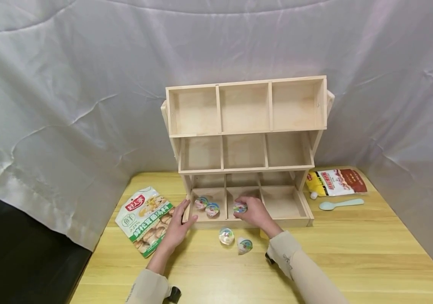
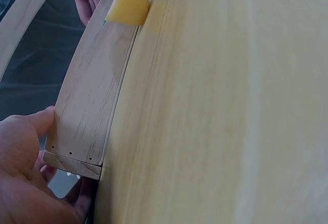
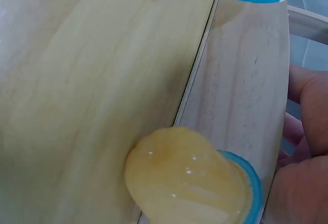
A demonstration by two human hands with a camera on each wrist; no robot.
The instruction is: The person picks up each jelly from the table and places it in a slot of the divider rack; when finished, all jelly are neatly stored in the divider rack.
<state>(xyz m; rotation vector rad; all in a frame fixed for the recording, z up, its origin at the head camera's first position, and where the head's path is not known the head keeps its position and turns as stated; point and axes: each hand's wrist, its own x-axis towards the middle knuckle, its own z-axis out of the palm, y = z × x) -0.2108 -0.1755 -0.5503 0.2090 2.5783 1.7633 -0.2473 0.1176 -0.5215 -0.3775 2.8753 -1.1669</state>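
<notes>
My right hand [image 1: 256, 212] pinches a jelly cup [image 1: 240, 207] with a printed lid, low in the bottom row's middle compartment of a three-tier wooden rack [image 1: 246, 225]. At the rack's front left corner, my left hand [image 1: 178, 226] grips the wood; the left wrist view has the thumb on the board's top edge and fingers round its end. Two more jelly cups [image 1: 212, 210] sit in the bottom left compartment. On the table in front lie a jelly cup [image 1: 226, 236] with its lid up and a tilted jelly cup [image 3: 184, 178] with yellow filling and a blue rim.
Left of the rack lies a green and white snack bag [image 1: 145, 219] with mushrooms printed on it. To the right are a spouted pouch [image 1: 338, 182] and a pale blue spoon [image 1: 341, 204]. Grey cloth [image 1: 87, 105] hangs behind the wooden table [image 1: 353, 253].
</notes>
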